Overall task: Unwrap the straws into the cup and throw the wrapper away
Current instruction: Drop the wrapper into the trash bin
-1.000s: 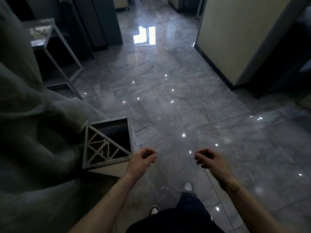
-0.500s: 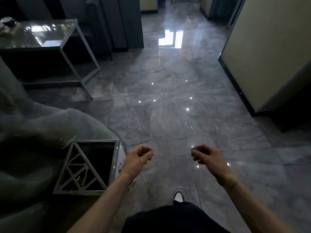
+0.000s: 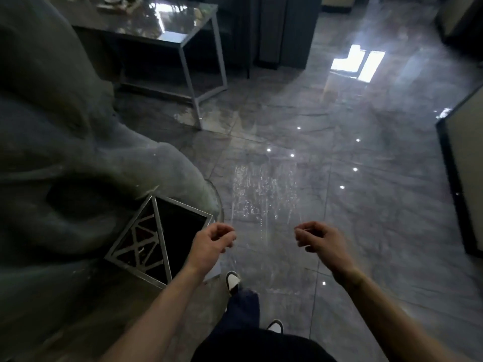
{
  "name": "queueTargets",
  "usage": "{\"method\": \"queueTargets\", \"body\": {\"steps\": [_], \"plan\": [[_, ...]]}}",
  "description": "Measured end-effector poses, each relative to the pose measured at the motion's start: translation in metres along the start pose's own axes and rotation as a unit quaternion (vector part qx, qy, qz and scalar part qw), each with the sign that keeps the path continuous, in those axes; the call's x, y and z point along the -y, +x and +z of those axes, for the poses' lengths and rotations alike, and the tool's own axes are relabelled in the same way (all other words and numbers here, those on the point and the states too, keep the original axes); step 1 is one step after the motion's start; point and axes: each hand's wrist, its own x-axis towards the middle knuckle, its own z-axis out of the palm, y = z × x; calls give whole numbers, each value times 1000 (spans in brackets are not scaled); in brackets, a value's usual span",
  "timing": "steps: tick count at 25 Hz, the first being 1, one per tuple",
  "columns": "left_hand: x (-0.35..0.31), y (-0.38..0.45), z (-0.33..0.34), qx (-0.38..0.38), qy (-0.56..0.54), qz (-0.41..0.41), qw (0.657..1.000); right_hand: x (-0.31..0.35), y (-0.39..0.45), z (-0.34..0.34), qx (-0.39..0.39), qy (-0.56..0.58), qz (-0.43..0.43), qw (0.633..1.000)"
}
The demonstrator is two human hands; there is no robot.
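**A:** What's different from a second ago?

**B:** The view has swung left. The glass-topped table point(image 3: 167, 24) now fills the upper left, where before only its corner showed, and the square metal bin point(image 3: 162, 239) sits just left of the left hand point(image 3: 211, 246). The person looks mid-step, one shoe point(image 3: 232, 280) forward on the glossy tile floor point(image 3: 339, 205).

**A:** And the hands?

**B:** Same pose as before. The left hand and the right hand point(image 3: 320, 242) are both loosely curled, fingers bent in toward the palm, well apart from each other. Neither seems to hold anything, though the light is dim enough that a scrap of clear film could escape me.

**A:** So where's the wrapper?

**B:** Not visible. The bin's interior is too dark to read (something pale shows through its lattice lid, unclear what). No straws or cup in sight either; there's clutter on the table, too blurred to name. My guess: the wrapper is already binned and the person is heading back to the table.
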Motion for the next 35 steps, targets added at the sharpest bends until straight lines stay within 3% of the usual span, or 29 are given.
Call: {"method": "queueTargets", "body": {"steps": [11, 17, 24, 28, 35], "plan": [[3, 54, -89, -150, -117, -88, 978, 81, 137, 113, 151, -88, -15, 985], [36, 41, -123, -240, -184, -180, 936, 96, 161, 181, 254, -160, 1, 954], [80, 15, -103, -308, -296, -295, 855, 91, 181, 216, 379, -269, 19, 885], [77, 22, -75, -350, -403, -343, 773, 97, 205, 224, 429, -322, 24, 844], [70, 33, -36, -418, -474, -397, 666, 115, 237, 244, 528, -395, 13, 751]]}}
